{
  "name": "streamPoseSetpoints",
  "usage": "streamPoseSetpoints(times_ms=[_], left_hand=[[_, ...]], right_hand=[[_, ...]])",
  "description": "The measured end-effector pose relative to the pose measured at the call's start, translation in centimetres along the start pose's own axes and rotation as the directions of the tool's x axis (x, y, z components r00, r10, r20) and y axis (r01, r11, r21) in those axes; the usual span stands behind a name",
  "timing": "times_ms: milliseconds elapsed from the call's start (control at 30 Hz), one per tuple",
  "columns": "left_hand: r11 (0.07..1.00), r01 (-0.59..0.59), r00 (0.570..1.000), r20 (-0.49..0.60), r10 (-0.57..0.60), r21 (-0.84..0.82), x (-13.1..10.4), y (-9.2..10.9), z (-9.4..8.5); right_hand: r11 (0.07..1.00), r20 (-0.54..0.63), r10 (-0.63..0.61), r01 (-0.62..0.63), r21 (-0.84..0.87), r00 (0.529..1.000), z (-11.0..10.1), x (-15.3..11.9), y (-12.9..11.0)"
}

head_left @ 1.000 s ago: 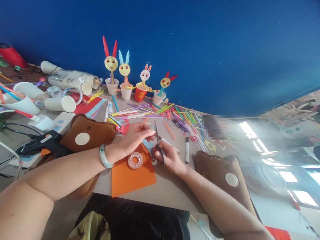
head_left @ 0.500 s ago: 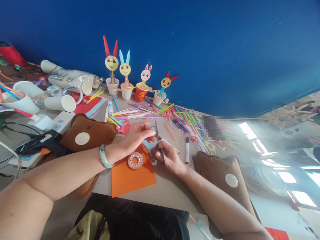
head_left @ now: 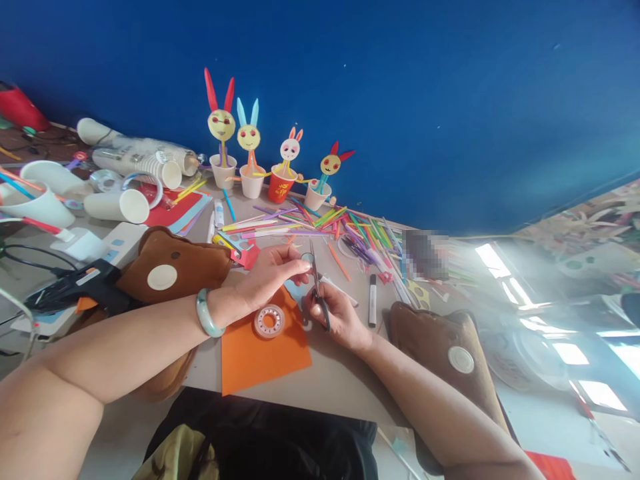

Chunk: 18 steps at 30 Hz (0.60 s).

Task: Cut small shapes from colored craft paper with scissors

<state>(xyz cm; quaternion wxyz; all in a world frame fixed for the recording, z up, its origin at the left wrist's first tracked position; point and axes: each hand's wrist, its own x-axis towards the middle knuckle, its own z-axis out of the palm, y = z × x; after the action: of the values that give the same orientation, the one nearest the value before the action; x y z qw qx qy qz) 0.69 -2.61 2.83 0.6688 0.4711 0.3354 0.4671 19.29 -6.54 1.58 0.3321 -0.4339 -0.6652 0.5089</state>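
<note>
My right hand (head_left: 340, 317) is closed round the dark handles of a pair of scissors (head_left: 316, 283), whose blades point away from me. Between the thumb and fingers of my left hand (head_left: 275, 270) is a small round paper piece (head_left: 307, 257), pale inside with a dark edge. The blades touch or lie right beside its right side; I cannot tell which. Below the hands, an orange sheet of paper (head_left: 265, 370) lies on the table with a clear roll of tape (head_left: 269, 321) on it. Some light blue paper (head_left: 296, 291) shows behind the fingers.
Rabbit-faced figures in cups (head_left: 251, 181) line the blue wall, with many coloured sticks (head_left: 300, 223) before them. A black marker (head_left: 373, 301) lies right of the scissors. Brown plush cushions (head_left: 440, 347) flank the hands. A hot glue gun (head_left: 85, 287) and paper cups (head_left: 117, 205) are left.
The view has shifted very slightly. Both hands, the scissors and the round piece keep nearly the same places.
</note>
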Motion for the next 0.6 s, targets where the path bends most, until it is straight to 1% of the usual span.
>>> streamPoseSetpoints(times_ms=[267,600], left_hand=[[1.0,0.001,1.0,0.029,-0.002,0.016,-0.03,0.11,0.01],[0.999,0.001,0.999,0.041,-0.003,0.04,-0.15,0.21,0.03]], right_hand=[[0.999,0.013,-0.037,0.037,0.006,0.999,-0.17,-0.23,0.79],[0.998,0.007,-0.049,0.049,-0.031,0.999,-0.24,-0.23,0.63]])
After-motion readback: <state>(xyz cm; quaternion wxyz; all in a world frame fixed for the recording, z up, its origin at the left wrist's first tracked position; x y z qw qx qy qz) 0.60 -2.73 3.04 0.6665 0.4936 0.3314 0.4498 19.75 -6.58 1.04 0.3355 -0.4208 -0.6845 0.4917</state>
